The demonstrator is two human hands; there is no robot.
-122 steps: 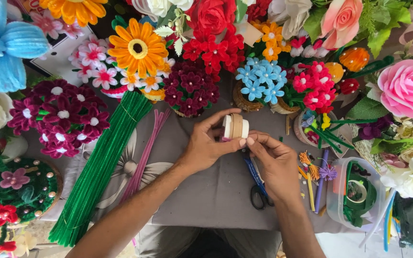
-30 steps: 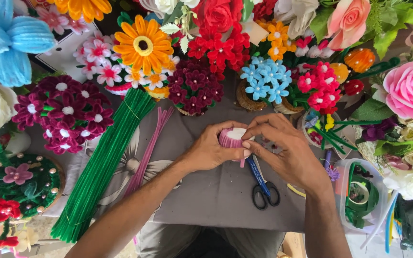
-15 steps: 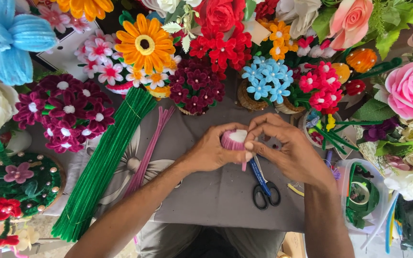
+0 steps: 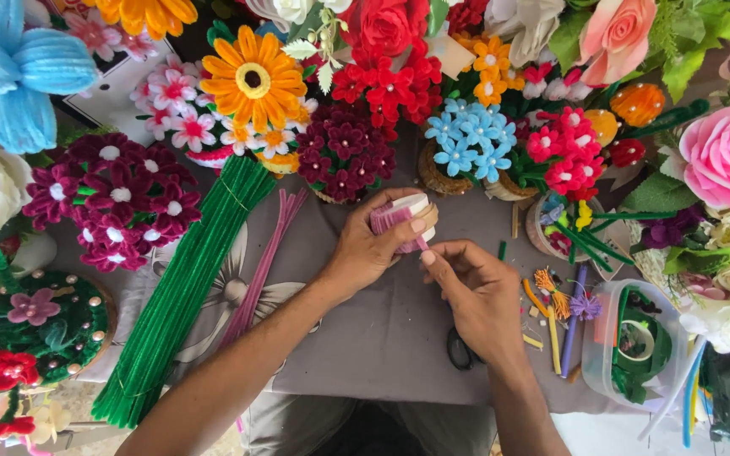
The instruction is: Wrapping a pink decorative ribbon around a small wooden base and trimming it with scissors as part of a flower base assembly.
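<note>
Cloth (image 4: pixel 382 338), grey and spread flat, was used as the work surface, and everything else was placed around it. Along its far edge, pots of fuzzy handmade flowers were crowded together, a dark red bunch (image 4: pixel 344 152) among them. At the cloth's left side a thick bundle of green stems (image 4: pixel 183 287) was laid diagonally, with a few pink stems (image 4: pixel 264 262) just beside it. Off the cloth's right edge a clear plastic tub (image 4: pixel 635 346) was parked.

Above the middle of the cloth, a small pale spool (image 4: pixel 411 215) wrapped in pink fuzzy wire was gripped in the left hand (image 4: pixel 369 249), fingers closed around it. The loose pink end was pinched by the right hand (image 4: pixel 475 291), thumb and forefinger pressed together. Scissors (image 4: pixel 460 350) were mostly hidden under that wrist.

The wrap looked light, soft and bendy, probably easily unwound, so the spool's rim was likely the safest grab point.
</note>
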